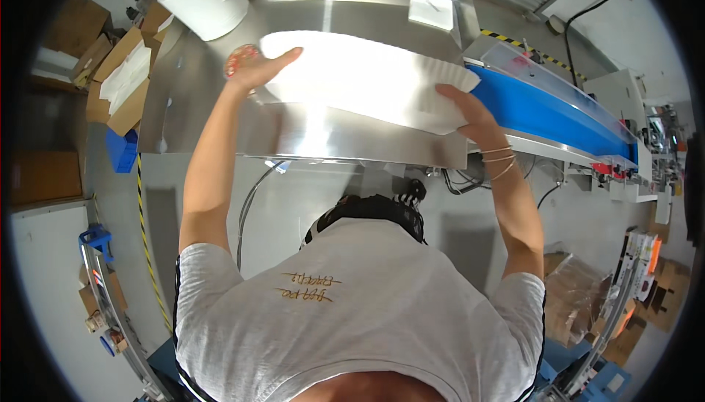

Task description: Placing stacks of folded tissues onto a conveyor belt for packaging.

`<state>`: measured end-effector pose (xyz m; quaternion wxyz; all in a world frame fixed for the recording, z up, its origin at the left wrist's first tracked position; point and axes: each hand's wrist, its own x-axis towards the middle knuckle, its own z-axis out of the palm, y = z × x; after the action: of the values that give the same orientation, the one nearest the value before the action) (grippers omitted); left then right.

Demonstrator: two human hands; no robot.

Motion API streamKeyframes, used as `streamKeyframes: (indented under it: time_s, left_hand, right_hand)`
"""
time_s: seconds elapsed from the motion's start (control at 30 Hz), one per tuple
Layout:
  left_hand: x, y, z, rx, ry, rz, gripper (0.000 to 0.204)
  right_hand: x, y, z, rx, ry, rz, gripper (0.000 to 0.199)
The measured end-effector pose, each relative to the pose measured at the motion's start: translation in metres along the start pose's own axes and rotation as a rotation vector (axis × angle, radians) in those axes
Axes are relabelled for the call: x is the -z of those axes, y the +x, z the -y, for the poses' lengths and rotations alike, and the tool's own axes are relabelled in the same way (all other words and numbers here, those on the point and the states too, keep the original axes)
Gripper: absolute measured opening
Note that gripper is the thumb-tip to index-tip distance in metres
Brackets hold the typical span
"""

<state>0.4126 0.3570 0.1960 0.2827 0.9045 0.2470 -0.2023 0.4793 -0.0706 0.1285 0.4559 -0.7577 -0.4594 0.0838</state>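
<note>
A long white bundle (360, 75) with a ridged edge, like many thin pieces pressed in a row, spans the space between my hands over the steel table (294, 134). Glare washes out its middle, so I cannot tell its exact kind. My left hand (258, 71) grips its left end, thumb across the top; something red and white shows at the fingers. At the right end, my right hand (474, 112) holds it with the thumb on the near face and the other fingers partly hidden. This end lies beside the start of a blue conveyor belt (551, 112).
A large white roll (209, 5) stands at the table's far left corner. Toward the far right is a small white box (432, 10). An open carton (125, 82) sits left of the table. A clear guard (558, 71) runs along the belt. Cables (459, 182) hang below the table.
</note>
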Motion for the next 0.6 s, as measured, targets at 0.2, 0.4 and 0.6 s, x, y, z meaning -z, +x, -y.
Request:
streamKeyframes:
  time_s: [0.2, 0.4, 0.6]
  left_hand:
    - [-0.085, -0.049, -0.034, -0.449, 0.102, -1.053, 0.063]
    - [-0.214, -0.122, -0.183, -0.767, -0.173, -0.839, 0.082]
    - [-0.241, -0.097, -0.224, -0.537, 0.034, -0.865, 0.062]
  right_hand:
    - [0.007, 0.036, 0.065, -0.811, 0.598, -0.087, 0.056]
    - [0.031, 0.016, 0.043, -0.740, 0.874, -0.093, 0.055]
    - [0.046, 0.007, -0.013, -0.752, 1.466, 0.194, 0.035]
